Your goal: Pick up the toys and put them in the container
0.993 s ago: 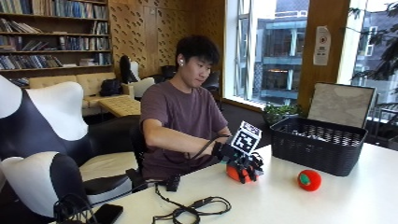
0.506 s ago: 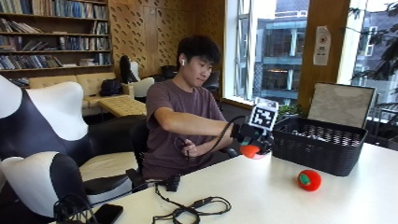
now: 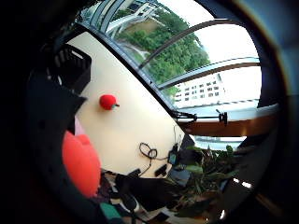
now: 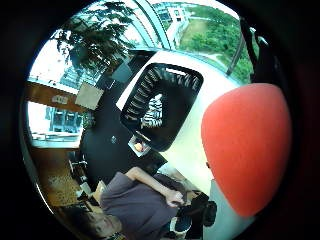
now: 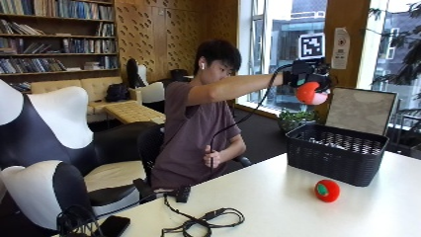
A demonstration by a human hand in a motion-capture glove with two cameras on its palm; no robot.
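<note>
Person seated at the white worktop (image 5: 276,197), right arm stretched out level, well above it. Gloved right hand (image 5: 307,80) raised high over the near end of the black slatted basket (image 5: 337,152); its fingers are curled round a red-orange toy (image 5: 307,93), which bulges out below the glove. Same toy fills a large part of the thumb-side palm view (image 4: 245,145) and shows at the edge of the little-finger-side view (image 3: 81,163), so it sits right against the palm.

Basket stands on the worktop near the window edge. Seen from above in the thumb-side view (image 4: 161,105), something striped black and white lies inside it (image 4: 152,112); what it is, cannot tell.

Second toy, a red ball-like one with a green patch (image 5: 327,190), lies on the worktop just in front of the basket, apart from it. It shows also in the little-finger-side view (image 3: 108,101), alone on the bare surface.

Bare left hand (image 5: 212,159) is held low against the person's body, fingers curled, away from the basket.

Black cable (image 5: 204,222) lies looped on the worktop, well apart from the basket, on the person's side.
</note>
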